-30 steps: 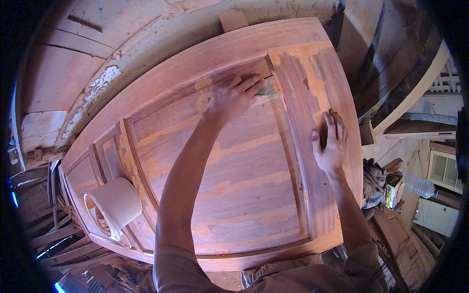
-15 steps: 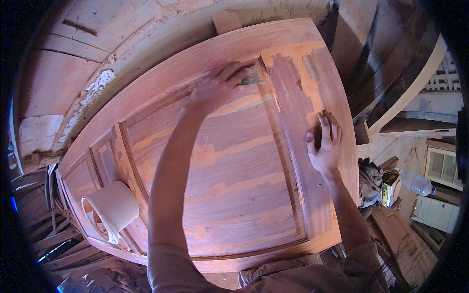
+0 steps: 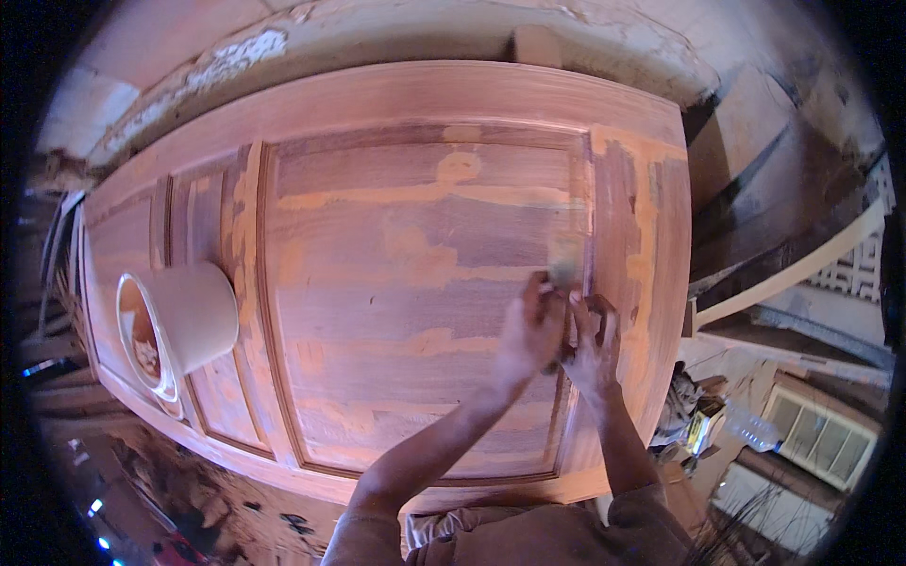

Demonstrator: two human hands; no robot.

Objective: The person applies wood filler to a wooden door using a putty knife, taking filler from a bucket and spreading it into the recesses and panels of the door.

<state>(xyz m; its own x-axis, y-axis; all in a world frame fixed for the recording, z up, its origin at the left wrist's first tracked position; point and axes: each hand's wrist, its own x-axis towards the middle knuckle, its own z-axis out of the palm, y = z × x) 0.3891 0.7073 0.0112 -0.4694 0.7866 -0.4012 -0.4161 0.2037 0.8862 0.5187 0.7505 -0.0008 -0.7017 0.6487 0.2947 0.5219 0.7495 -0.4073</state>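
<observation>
A large panelled wooden door (image 3: 396,245) with orange filler streaks lies flat before me. Over the right edge of its big panel, my two hands are close together. My left hand (image 3: 528,335) is closed on a flat greenish piece (image 3: 563,264), which is smeared by motion, so its kind is unclear. Beside it, my right hand (image 3: 595,354) has its fingers bent in a pinch; what is between them cannot be made out. Toward the door's left end, a white bucket (image 3: 193,311) rests on its side, its mouth facing left and orange-brown stuff on its inner wall.
A pale wall (image 3: 377,42) runs behind the door's far edge. Curved dark boards (image 3: 774,217) stand at the right. Low on the right are a clear plastic bottle (image 3: 752,429) and a white-framed window (image 3: 821,434). Wood scraps and debris lie at the lower left.
My left hand has come from the panel's far corner back to my right hand, bringing the greenish piece. My right hand has left the door's right border and its fingers have bent. The view has turned.
</observation>
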